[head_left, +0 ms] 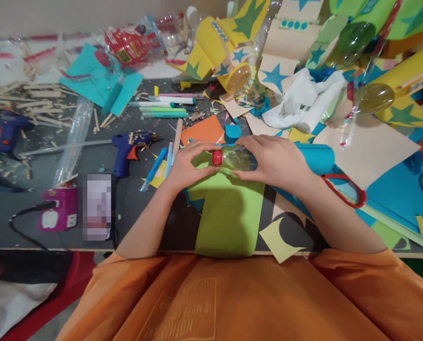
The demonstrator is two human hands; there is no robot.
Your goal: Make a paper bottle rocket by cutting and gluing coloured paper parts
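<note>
A clear plastic bottle [238, 159] with a red cap [217, 157] lies sideways over a sheet of lime green paper [229, 213], its cap pointing left. My right hand [277, 158] is closed around the bottle's body, thumb on the near side and fingers on the far side. At the cap end, my left hand [186, 163] curves its thumb and fingers about the cap and neck. The paper reaches from beneath the bottle to the table's near edge. A blue paper roll [316, 158] lies just beyond my right wrist.
Blue glue guns [123, 154] [11, 130], a purple power adapter [57, 208] and a phone [97, 206] occupy the left. Markers [165, 111] and orange paper [202, 130] lie ahead. Red-handled scissors [362, 196], paper scraps [280, 239] and paper-wrapped bottles [392, 80] are rightward.
</note>
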